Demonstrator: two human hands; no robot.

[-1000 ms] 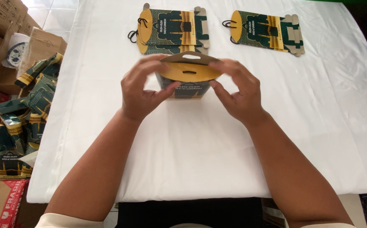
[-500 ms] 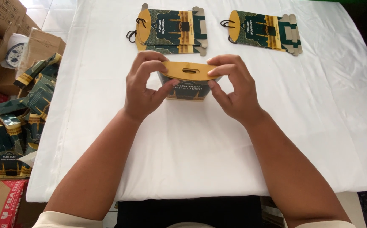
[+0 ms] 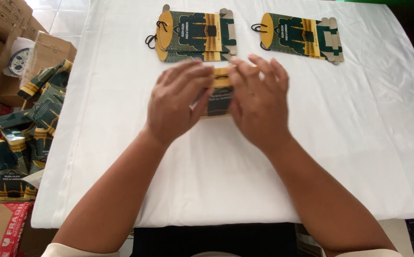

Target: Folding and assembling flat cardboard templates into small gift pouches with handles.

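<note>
Both hands have closed in over the small green-and-yellow carton [image 3: 219, 97]: the left hand [image 3: 177, 102] and right hand [image 3: 259, 102] now nearly meet above it, palms down, hiding most of it. A second ago they flanked it, leaving its yellow handle flap plainly showing.

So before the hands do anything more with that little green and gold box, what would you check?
1. Both hands on the box: ok, left hand and right hand press it from each side.
2. Box resting on the white table: ok.
3. Top flap closed: cannot tell, fingers cover it.
4. Flat boxes within reach: ok, near stack, far stack.
5. Folded boxes heap on the floor beside the table: ok.
</note>
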